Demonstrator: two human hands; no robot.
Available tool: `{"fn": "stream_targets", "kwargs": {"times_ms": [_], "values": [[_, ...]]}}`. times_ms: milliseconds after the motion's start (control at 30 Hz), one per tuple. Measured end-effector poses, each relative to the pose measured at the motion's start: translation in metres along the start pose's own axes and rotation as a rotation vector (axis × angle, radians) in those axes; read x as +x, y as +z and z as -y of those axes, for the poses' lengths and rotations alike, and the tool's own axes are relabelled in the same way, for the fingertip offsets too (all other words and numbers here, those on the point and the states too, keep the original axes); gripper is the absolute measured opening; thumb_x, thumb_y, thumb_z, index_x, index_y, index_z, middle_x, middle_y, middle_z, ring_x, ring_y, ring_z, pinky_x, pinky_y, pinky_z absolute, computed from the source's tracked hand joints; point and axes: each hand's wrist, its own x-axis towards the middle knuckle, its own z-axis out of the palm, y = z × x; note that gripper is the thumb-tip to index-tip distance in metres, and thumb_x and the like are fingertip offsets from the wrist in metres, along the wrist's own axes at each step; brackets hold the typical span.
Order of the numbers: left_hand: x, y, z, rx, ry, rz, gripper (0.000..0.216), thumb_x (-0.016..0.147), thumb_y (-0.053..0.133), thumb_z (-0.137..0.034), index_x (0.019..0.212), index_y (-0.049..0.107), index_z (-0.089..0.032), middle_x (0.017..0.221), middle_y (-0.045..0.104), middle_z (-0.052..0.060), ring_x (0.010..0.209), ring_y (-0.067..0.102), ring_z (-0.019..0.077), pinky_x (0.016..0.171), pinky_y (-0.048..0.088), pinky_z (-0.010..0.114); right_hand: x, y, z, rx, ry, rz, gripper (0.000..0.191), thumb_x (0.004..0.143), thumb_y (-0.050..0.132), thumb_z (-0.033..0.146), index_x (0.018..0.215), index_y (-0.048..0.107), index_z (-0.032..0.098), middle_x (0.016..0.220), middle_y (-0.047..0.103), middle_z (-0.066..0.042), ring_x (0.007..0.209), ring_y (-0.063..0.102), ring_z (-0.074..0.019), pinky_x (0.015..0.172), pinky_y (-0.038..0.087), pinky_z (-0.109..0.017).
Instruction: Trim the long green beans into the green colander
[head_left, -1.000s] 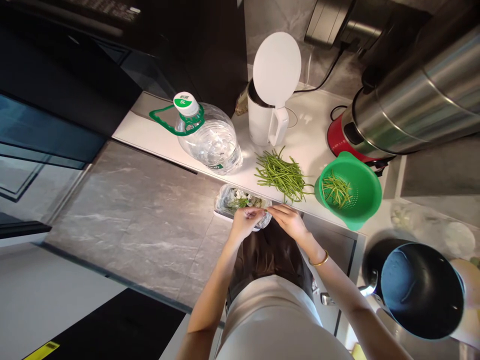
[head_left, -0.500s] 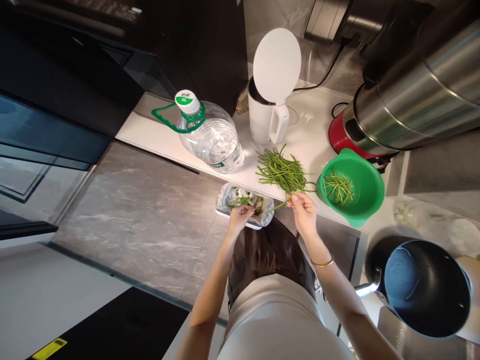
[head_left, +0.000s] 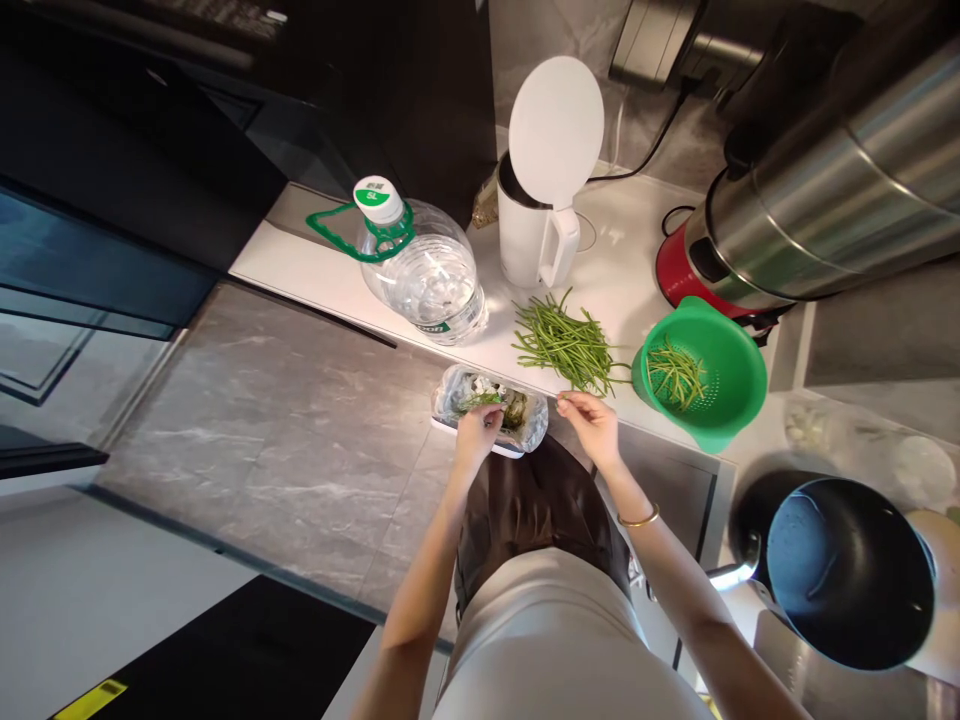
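Observation:
My left hand (head_left: 478,436) is closed in a pinch over the lined trash bin (head_left: 533,437); whatever is at its fingertips is too small to make out. Just right of the bin, by the counter's front edge, my right hand (head_left: 595,427) is also pinched, with its fingertips pointing left. No stem shows clearly between its fingers. A loose pile of thin green stems (head_left: 562,342) lies on the counter beyond that hand. To its right sits a green colander (head_left: 739,375) with shorter cut stems (head_left: 675,374) inside.
A large water bottle (head_left: 427,275) stands left of the stems. Behind them is a white kettle (head_left: 521,240) with its lid (head_left: 556,130) raised. A steel and red appliance (head_left: 679,265) stands at the back right. A dark pan (head_left: 874,570) is at the right.
My right hand has moved left and slightly down from the stem pile. The stem that stretched from its fingers toward the bin no longer shows. My left hand has barely moved.

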Motion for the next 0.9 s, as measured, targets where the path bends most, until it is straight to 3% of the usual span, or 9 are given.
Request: {"fn": "stream_targets", "kwargs": {"times_ms": [200, 433, 733, 900], "values": [[-0.016, -0.003, -0.035, -0.294, 0.001, 0.155, 0.027, 0.078, 0.061, -0.036, 0.092, 0.073, -0.016, 0.094, 0.073, 0.01, 0.084, 0.068, 0.0232, 0.075, 0.052, 0.032, -0.01, 0.014, -0.015, -0.333, -0.243, 0.166, 0.015, 0.084, 0.059, 0.029, 0.094, 0.07, 0.024, 0.092, 0.072, -0.004, 0.082, 0.067, -0.0165, 0.079, 0.056, -0.032], [-0.02, -0.002, -0.041, -0.351, -0.043, 0.191, 0.03, 0.075, 0.064, -0.04, 0.088, 0.074, -0.014, 0.086, 0.074, 0.01, 0.078, 0.068, 0.023, 0.073, 0.053, 0.032, -0.007, 0.013, -0.013, -0.468, -0.404, 0.291, 0.021, 0.088, 0.052, 0.022, 0.099, 0.069, 0.025, 0.098, 0.071, -0.005, 0.09, 0.067, -0.0167, 0.085, 0.055, -0.032], [-0.012, -0.004, -0.037, -0.508, -0.09, 0.319, 0.032, 0.067, 0.069, -0.043, 0.078, 0.072, -0.013, 0.071, 0.071, 0.007, 0.065, 0.064, 0.0186, 0.066, 0.051, 0.029, -0.007, 0.008, -0.007, -0.461, -0.411, 0.359, 0.02, 0.087, 0.053, 0.021, 0.095, 0.071, 0.026, 0.097, 0.072, -0.005, 0.089, 0.068, -0.0179, 0.083, 0.056, -0.032], [-0.01, -0.008, -0.035, -0.566, -0.066, 0.423, 0.029, 0.072, 0.066, -0.043, 0.074, 0.069, -0.014, 0.066, 0.067, 0.004, 0.057, 0.058, 0.0131, 0.057, 0.046, 0.024, -0.008, 0.013, -0.004, -0.247, -0.249, 0.297, 0.012, 0.081, 0.062, 0.026, 0.088, 0.072, 0.025, 0.087, 0.073, -0.003, 0.08, 0.069, -0.0176, 0.075, 0.058, -0.032]]}}
